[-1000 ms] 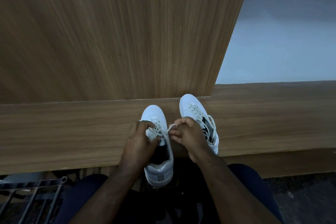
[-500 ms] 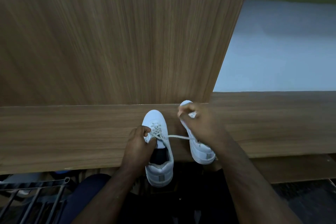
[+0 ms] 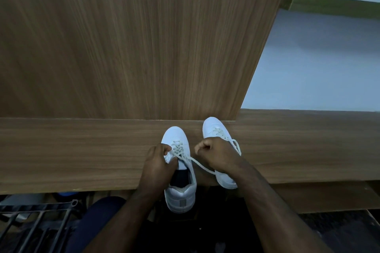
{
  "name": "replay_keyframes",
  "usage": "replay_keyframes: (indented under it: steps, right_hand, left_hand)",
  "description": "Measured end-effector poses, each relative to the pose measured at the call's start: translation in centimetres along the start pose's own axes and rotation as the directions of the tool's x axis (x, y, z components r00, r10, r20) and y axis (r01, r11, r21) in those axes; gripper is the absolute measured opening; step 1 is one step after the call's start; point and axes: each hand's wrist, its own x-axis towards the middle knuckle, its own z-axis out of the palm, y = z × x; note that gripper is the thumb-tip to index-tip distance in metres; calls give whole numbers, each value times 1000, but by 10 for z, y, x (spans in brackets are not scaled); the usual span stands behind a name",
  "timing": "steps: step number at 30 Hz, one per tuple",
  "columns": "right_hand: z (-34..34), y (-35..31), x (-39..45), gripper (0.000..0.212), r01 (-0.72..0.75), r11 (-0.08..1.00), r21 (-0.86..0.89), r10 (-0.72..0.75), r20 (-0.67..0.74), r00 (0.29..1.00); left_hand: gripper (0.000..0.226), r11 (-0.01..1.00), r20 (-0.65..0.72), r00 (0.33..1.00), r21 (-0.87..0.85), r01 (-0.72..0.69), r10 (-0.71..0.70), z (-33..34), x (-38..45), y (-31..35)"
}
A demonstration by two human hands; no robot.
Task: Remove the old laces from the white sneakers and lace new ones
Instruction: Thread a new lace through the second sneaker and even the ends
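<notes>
Both hands sit low in the head view, over the pair of white sneakers. My left hand (image 3: 157,162) rests on the left side of the nearer sneaker (image 3: 179,172), its thumb and fingers curled in against the crossed lace (image 3: 179,150) at the eyelets, gripping the shoe's upper there. My right hand (image 3: 218,155) is closed into a fist and pinches the free end of that same lace; I see the strand (image 3: 202,165) run taut from the eyelets of the nearer sneaker across the gap and pass under the right fist. Where exactly the lace end lies inside the fist I cannot tell, since the knuckles cover it.

The nearer sneaker points away from me, toe on the wooden shelf (image 3: 82,154) and heel hanging past the shelf's front edge, its dark inside open to view. The second sneaker (image 3: 213,129) stands just to the right and a little farther back, toe touching the foot of the upright wooden panel (image 3: 133,43); my right hand and wrist cover its middle, and a loop of its own lace (image 3: 236,146) shows at its right side.

Both forearms come up from the bottom of the picture. A dark-clad knee (image 3: 98,217) shows at lower left, and beside it a black metal rack (image 3: 35,222). Beyond the panel on the right I see a pale wall (image 3: 318,68).
</notes>
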Motion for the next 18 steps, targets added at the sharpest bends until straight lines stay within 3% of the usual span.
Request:
replay_keyframes:
  steps: [3, 5, 10, 14, 18]
  right_hand:
    - [24, 5, 1, 33, 0, 996, -93, 10, 103, 995]
    - [33, 7, 3, 28, -54, 998, -45, 59, 116, 991]
    - [-1, -9, -2, 16, -57, 971, 232, 63, -20, 998]
    - [-50, -32, -10, 16, 65, 841, 536, 45, -189, 981]
    - [-65, -35, -16, 17, 124, 823, 554, 32, -264, 964]
  left_hand:
    - [30, 1000, -5, 1000, 19, -8, 8, 1, 0, -1]
    - [31, 1000, -8, 1000, 18, -6, 6, 1, 1, -1]
    - [31, 1000, -20, 1000, 23, 6, -5, 1, 3, -3]
    - [32, 999, -18, 999, 28, 41, -40, 2, 3, -2]
    - [30, 998, -15, 998, 23, 53, -53, 2, 3, -3]
